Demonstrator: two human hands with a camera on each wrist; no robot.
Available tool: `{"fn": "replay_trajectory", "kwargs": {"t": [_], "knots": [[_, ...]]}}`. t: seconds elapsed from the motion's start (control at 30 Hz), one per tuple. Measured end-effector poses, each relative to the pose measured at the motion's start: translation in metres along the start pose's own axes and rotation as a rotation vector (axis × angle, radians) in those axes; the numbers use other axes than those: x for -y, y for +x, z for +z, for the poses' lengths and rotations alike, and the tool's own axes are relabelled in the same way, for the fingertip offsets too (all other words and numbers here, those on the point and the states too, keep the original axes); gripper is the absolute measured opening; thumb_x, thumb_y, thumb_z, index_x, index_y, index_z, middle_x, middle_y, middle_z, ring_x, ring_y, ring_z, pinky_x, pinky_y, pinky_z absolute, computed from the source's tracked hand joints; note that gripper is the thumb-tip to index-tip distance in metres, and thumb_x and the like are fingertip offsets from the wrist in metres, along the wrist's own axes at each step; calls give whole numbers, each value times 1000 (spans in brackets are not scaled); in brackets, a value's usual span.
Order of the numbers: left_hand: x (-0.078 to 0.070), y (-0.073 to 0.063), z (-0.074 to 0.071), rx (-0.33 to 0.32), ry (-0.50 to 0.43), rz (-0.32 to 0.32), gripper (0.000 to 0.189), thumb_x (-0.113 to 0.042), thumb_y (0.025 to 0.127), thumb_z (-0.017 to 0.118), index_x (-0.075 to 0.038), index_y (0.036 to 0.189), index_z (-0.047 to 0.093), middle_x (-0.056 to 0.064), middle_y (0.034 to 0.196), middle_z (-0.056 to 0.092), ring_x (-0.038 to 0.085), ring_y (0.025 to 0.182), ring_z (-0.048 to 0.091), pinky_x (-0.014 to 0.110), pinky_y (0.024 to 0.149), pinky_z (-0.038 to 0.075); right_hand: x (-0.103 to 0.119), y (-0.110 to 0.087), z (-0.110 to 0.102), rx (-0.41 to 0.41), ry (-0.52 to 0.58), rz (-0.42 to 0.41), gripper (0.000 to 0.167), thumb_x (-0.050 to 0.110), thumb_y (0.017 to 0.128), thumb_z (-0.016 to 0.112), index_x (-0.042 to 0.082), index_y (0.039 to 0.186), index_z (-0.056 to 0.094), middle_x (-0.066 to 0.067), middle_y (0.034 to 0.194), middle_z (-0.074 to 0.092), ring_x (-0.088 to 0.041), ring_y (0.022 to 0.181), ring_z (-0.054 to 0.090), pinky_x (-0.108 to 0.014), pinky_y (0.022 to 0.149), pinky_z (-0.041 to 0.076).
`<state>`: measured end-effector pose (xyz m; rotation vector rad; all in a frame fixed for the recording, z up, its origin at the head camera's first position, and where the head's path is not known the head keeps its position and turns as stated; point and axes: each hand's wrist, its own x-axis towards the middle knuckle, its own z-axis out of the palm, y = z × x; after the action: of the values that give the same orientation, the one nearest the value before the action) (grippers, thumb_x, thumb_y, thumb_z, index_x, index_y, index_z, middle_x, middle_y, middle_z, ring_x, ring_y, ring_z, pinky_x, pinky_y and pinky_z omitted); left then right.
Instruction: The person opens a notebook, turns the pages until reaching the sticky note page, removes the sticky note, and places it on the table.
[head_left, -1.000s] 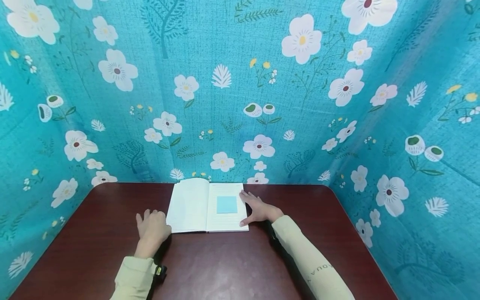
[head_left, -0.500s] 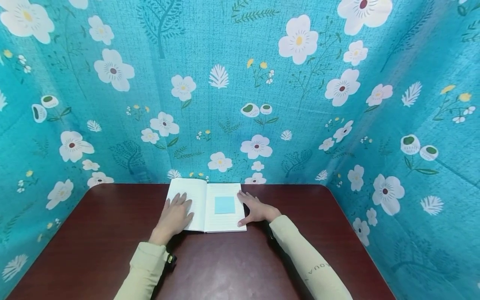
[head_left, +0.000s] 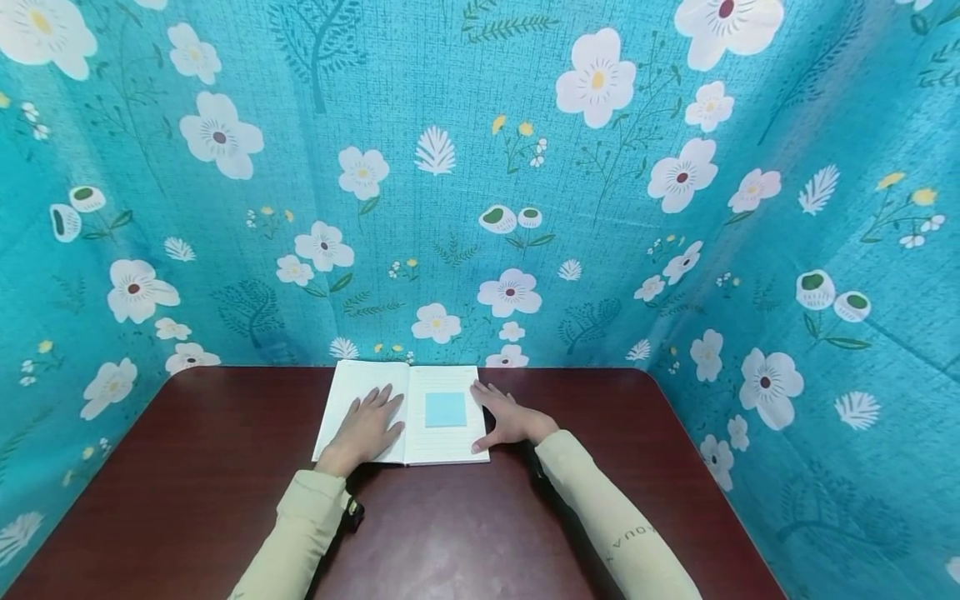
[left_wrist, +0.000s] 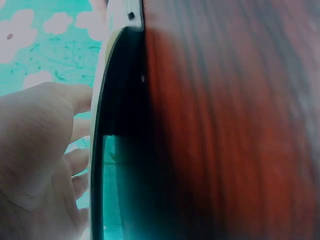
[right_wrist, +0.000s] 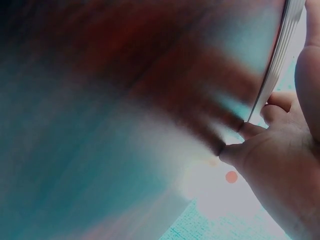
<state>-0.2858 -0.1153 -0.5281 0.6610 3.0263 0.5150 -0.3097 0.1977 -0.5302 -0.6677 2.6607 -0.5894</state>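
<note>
An open notebook (head_left: 444, 444) with lined white pages lies at the far edge of the table. Stuck on its right page is a light blue sticky note (head_left: 446, 409). My left hand (head_left: 367, 427) rests on the left page with its fingers spread out. In the left wrist view that hand (left_wrist: 35, 160) reaches in over the notebook's edge. Along the right edge of the notebook my right hand (head_left: 512, 418) spreads its thumb and fingers, the thumb on the lower right corner. The right wrist view shows the right hand (right_wrist: 280, 165) beside the stacked page edges, its lower fingertips at the tabletop.
The dark red-brown table (head_left: 450, 533) reflects light near the front. A turquoise curtain (head_left: 420, 200) with white flowers hangs behind the table and on both sides. A black device (head_left: 352, 513) sits at the left wrist.
My left hand has moved right from beside the notebook's left edge onto the left page, which now lies flatter. The right hand keeps its place at the right edge.
</note>
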Motion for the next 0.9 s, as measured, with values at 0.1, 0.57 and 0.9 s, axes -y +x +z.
{"fn": "replay_trajectory", "kwargs": {"t": [0.1, 0.57, 0.9], "knots": [[7, -2, 2, 57, -39, -16, 56, -30, 105, 52, -3, 154, 43, 26, 161, 32, 50, 149, 27, 71, 116, 23, 1, 1, 0, 3, 2, 4, 123, 54, 78, 84, 7, 164, 9, -9, 172, 6, -34, 158, 2, -62, 124, 11], [22, -6, -1, 185, -95, -48, 60, -39, 108, 41, -13, 161, 30, 25, 167, 17, 52, 152, 12, 72, 118, 9, 1, 5, 2, 4, -13, -3, 122, 58, 79, 82, 9, 164, 9, -8, 172, 6, -32, 159, 2, -62, 124, 10], [17, -3, 2, 202, -122, -59, 59, -36, 108, 41, -12, 161, 29, 25, 167, 15, 51, 153, 9, 70, 120, 6, 10, 2, -1, -17, -36, 15, 113, 55, 84, 78, 5, 163, 16, -11, 170, 16, -31, 157, 13, -59, 124, 18]]}}
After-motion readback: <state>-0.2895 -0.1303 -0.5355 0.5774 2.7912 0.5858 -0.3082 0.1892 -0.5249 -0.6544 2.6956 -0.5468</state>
